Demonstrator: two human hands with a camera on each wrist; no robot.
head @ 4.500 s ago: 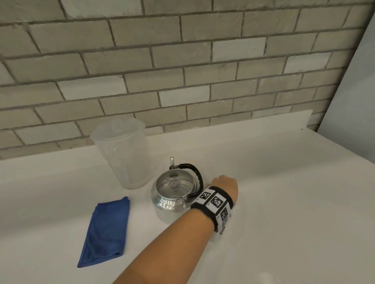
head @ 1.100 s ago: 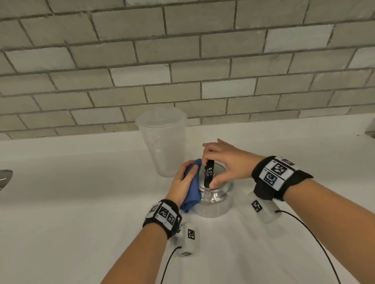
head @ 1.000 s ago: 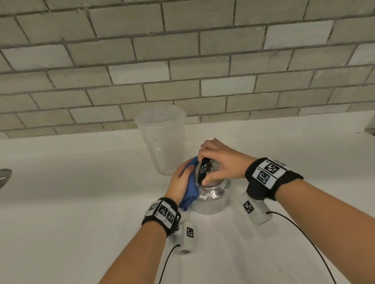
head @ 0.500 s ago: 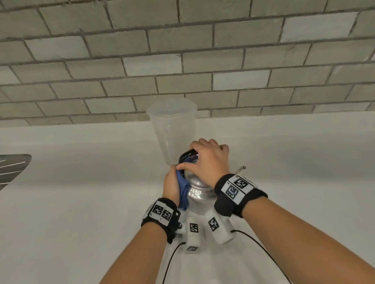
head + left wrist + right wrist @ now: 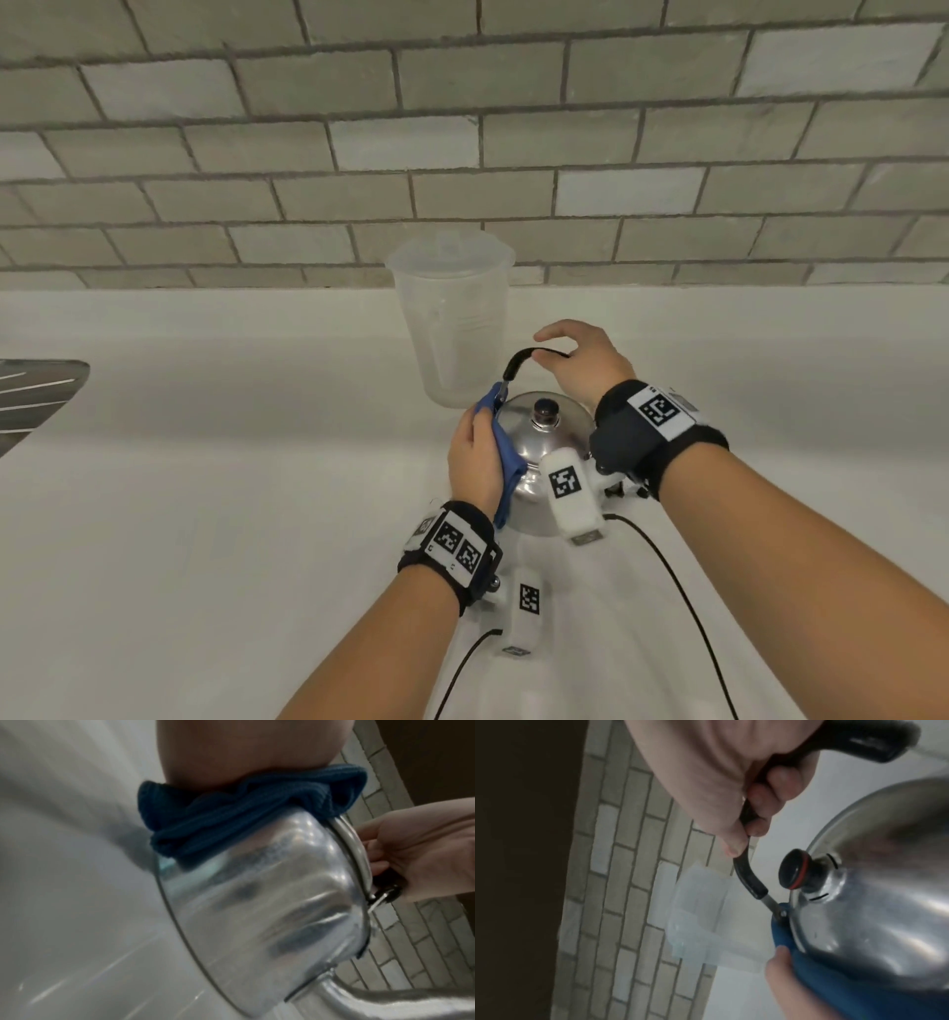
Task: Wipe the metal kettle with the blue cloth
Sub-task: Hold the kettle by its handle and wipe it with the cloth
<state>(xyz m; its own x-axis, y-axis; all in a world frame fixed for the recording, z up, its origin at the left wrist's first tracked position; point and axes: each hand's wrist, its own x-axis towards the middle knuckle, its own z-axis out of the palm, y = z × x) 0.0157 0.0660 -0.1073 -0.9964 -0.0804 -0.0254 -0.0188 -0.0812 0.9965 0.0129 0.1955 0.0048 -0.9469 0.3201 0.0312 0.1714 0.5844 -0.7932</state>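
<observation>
Right hand (image 5: pixel 585 360) curled round handle (image 5: pixel 515 361) steadies kettle (image 5: pixel 536 448); left hand (image 5: pixel 472 452), fingers together, should sweep blue cloth (image 5: pixel 507 459) firmly round the body

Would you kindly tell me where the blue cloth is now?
In the head view, the left hand presses the blue cloth against the left side of the metal kettle, below the hinge of the handle, in front of the plastic jug.

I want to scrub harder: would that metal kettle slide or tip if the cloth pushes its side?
Likely to slide: the polished metal kettle sits on a smooth white counter. Tipping seems unlikely: it looks squat, and the right hand grips its black handle.
</observation>
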